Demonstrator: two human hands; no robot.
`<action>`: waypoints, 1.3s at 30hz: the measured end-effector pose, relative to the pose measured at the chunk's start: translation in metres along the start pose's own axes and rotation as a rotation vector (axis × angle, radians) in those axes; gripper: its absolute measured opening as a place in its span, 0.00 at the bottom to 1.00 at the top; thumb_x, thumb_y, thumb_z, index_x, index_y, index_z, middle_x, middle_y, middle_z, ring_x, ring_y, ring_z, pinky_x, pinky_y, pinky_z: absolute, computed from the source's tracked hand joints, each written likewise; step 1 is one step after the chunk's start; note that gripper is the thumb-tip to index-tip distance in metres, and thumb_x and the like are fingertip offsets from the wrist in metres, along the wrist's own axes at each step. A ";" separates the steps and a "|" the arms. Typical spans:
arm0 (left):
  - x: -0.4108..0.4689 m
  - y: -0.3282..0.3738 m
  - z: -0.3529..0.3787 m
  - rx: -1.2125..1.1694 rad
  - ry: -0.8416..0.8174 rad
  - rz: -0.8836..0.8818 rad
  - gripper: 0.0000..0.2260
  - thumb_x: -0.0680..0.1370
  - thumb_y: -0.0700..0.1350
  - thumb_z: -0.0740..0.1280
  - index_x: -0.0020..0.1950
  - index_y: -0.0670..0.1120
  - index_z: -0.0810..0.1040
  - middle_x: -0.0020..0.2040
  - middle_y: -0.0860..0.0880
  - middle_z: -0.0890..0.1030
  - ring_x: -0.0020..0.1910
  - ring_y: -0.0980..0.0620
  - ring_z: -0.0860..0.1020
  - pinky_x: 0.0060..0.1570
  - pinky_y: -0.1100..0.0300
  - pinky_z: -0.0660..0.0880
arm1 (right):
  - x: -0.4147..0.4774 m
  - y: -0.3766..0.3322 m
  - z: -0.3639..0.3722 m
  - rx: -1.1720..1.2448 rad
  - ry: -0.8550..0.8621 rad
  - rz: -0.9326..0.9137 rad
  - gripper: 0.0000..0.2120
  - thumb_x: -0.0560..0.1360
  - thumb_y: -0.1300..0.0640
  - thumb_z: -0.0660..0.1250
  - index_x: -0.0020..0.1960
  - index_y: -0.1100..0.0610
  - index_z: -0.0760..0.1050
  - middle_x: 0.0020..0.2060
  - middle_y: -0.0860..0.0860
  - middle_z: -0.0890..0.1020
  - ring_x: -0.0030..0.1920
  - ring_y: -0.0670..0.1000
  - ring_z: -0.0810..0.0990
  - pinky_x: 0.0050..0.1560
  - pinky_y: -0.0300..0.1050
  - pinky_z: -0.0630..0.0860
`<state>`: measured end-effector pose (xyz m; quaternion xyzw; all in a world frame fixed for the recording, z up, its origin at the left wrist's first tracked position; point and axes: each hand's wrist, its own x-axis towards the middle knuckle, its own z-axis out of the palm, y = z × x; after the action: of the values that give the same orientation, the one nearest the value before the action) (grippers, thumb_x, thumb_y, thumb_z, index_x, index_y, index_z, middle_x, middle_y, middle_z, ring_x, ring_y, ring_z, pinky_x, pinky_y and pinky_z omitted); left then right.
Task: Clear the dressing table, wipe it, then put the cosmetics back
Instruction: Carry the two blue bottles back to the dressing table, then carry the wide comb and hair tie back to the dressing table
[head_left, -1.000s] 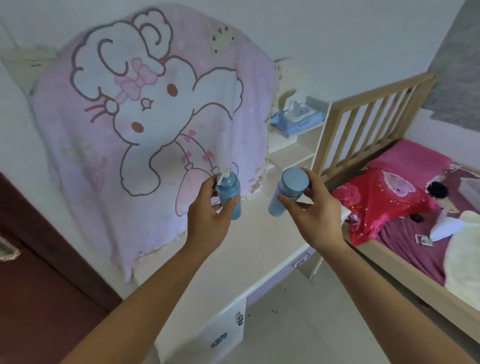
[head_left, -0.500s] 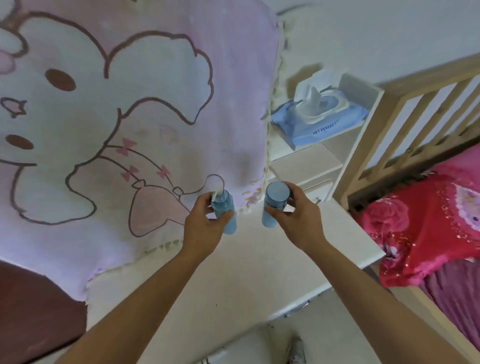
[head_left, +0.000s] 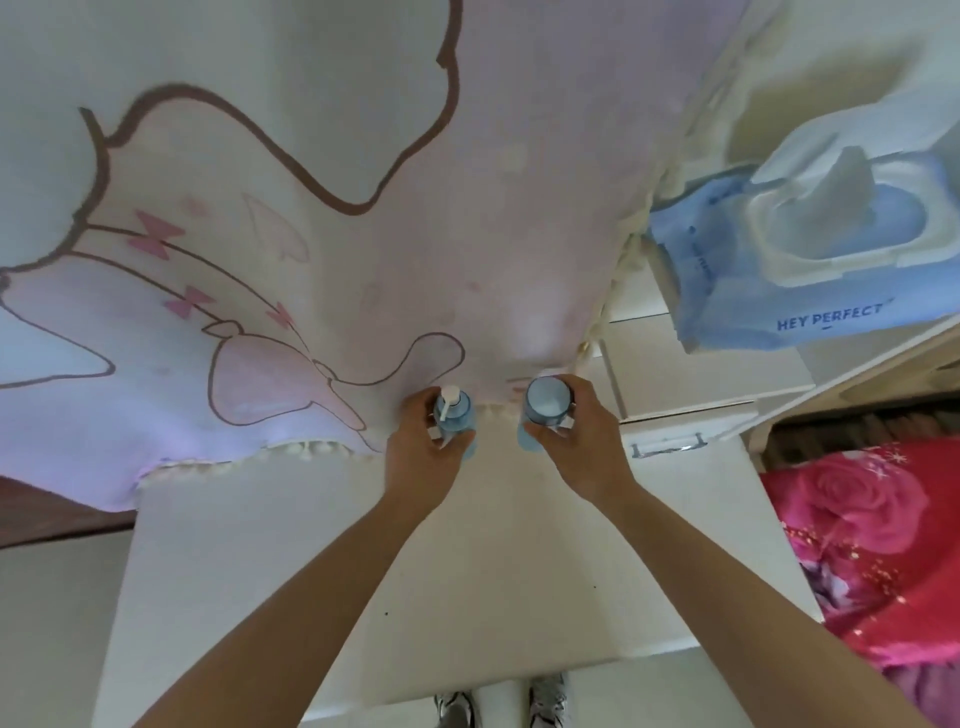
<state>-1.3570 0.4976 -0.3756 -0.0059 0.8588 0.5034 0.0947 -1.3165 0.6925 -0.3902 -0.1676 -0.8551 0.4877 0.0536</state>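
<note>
a pink cartoon blanket with brown outlines and small pink bows hangs across the upper half of the view, its fringed hem lying on the back edge of a white dressing table. the tabletop fills the lower middle, a few dark specks on it, and both forearms reach across it from the bottom of the frame. to the right, red floral bedding lies beside the table's end. above it, a blue pack of wet wipes marked "hey perfect" sits on a white shelf unit, its lid flipped up and a wipe poking out.

the left hand is wrapped round a blue pump bottle with a white dispenser head, fingers curled about its body, at the back of the table just in front of the blanket's hem. the right hand grips a blue capped bottle from the side, thumb and fingers curled about it below its round lid. the two bottles stand upright, near each other but apart, with tabletop and hem between them. whether their bases touch the table cannot be told, as the hands hide them.

a metal drawer handle shows just right of the right hand, under the shelf unit. the toes of two grey shoes peep out below the table's front edge.
</note>
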 end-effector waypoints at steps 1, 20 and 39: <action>0.006 -0.007 0.006 0.006 -0.018 -0.012 0.20 0.72 0.40 0.74 0.62 0.50 0.73 0.49 0.58 0.78 0.43 0.64 0.75 0.39 0.77 0.68 | 0.004 0.006 0.004 -0.002 -0.003 0.017 0.28 0.69 0.58 0.78 0.65 0.53 0.69 0.53 0.44 0.77 0.53 0.48 0.78 0.54 0.41 0.76; 0.051 -0.057 0.056 0.169 -0.223 0.057 0.23 0.76 0.42 0.71 0.70 0.50 0.69 0.63 0.51 0.77 0.61 0.49 0.76 0.64 0.53 0.73 | 0.024 0.030 0.030 -0.141 -0.062 0.007 0.27 0.76 0.56 0.71 0.70 0.54 0.64 0.61 0.50 0.77 0.58 0.53 0.77 0.57 0.54 0.78; -0.119 -0.048 -0.112 0.686 0.377 0.278 0.23 0.81 0.50 0.59 0.75 0.44 0.64 0.77 0.42 0.62 0.77 0.44 0.59 0.71 0.43 0.62 | -0.037 -0.075 0.062 -0.258 -0.013 -0.711 0.23 0.80 0.58 0.63 0.73 0.61 0.67 0.75 0.61 0.62 0.75 0.60 0.62 0.72 0.56 0.63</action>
<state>-1.2522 0.3673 -0.3435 0.0498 0.9717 0.1863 -0.1367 -1.3155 0.5940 -0.3561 0.1373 -0.9147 0.3278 0.1923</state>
